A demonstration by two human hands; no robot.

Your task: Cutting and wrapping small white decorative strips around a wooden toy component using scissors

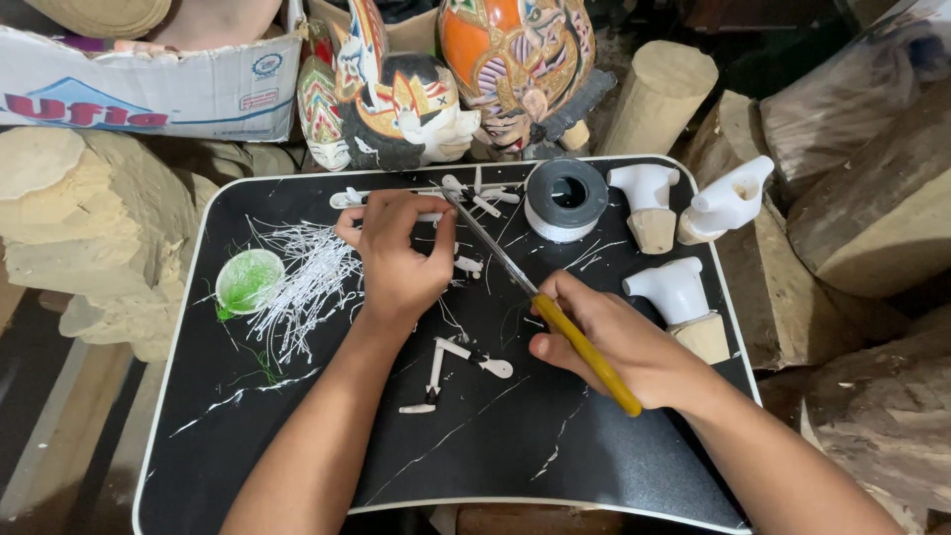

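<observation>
My left hand (396, 253) rests on the black tray (555, 446) and pinches a small white painted puppet piece (349, 198) near the tray's far edge. A thin tool with a yellow handle (584, 352) sits in my right hand (604, 342); its metal tip reaches up to the white piece beside my left fingers. A jointed white puppet arm (441, 369) lies on the tray between my forearms. More small white parts (487, 203) are scattered at the tray's far side.
A lid of green paint (249, 279) and white scratch marks lie on the left of the tray. A roll of tape (566, 198) and three white wooden torsos (677, 292) stand to the right. Painted masks (515, 59), a cardboard box (149, 89) and wood blocks (89, 218) surround the tray.
</observation>
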